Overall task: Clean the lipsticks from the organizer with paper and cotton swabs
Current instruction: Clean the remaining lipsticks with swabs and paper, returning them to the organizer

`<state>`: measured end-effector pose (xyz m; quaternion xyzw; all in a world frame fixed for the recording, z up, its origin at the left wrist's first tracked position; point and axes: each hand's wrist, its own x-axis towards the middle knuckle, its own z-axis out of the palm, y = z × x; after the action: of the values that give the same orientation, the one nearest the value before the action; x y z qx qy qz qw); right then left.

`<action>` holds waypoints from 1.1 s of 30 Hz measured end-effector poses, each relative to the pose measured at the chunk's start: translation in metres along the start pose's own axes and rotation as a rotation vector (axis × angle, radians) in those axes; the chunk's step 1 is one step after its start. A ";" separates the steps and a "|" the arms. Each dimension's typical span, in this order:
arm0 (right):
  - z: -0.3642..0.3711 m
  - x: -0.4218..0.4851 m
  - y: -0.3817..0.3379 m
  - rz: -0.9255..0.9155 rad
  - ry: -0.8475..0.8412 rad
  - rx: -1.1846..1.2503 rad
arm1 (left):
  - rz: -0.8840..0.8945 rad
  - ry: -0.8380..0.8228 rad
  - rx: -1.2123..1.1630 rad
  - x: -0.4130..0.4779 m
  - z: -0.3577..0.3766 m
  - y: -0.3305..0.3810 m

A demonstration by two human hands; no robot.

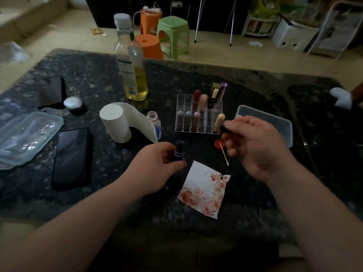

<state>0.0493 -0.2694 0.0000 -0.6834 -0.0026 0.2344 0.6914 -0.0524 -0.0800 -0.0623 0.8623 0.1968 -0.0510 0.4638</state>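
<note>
We see the left hand [157,163] gripping a dark lipstick [179,149] upright, the right hand [255,146] pinching a small dark cap [224,128] before the organizer [181,103]; red-stained paper [204,189] lies on the table [98,79] between them.

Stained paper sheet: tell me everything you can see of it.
The paper sheet is a roughly square piece of white tissue, lying flat and turned cornerwise on the dark speckled table. Red-orange smears cover its lower left part and right corner; the upper middle is clean. The right corner looks torn. It lies nearer the camera than the cotton swab, apart from it; only the table seems to touch it.
</note>
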 end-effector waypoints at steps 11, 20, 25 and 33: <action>0.009 -0.004 0.009 0.010 -0.327 -0.100 | -0.138 0.191 0.088 0.018 0.024 -0.025; 0.013 -0.006 0.020 -0.077 -0.289 -0.495 | -0.113 0.229 0.178 0.018 0.029 -0.028; 0.016 -0.005 0.026 -0.079 -0.278 -0.572 | -0.103 0.226 0.247 0.017 0.030 -0.028; 0.013 -0.002 0.036 -0.124 -0.213 -0.727 | -0.230 -0.053 0.299 0.011 -0.005 -0.021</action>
<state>0.0317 -0.2589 -0.0331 -0.8543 -0.1986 0.2457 0.4127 -0.0508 -0.0621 -0.0784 0.8918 0.2721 -0.1551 0.3266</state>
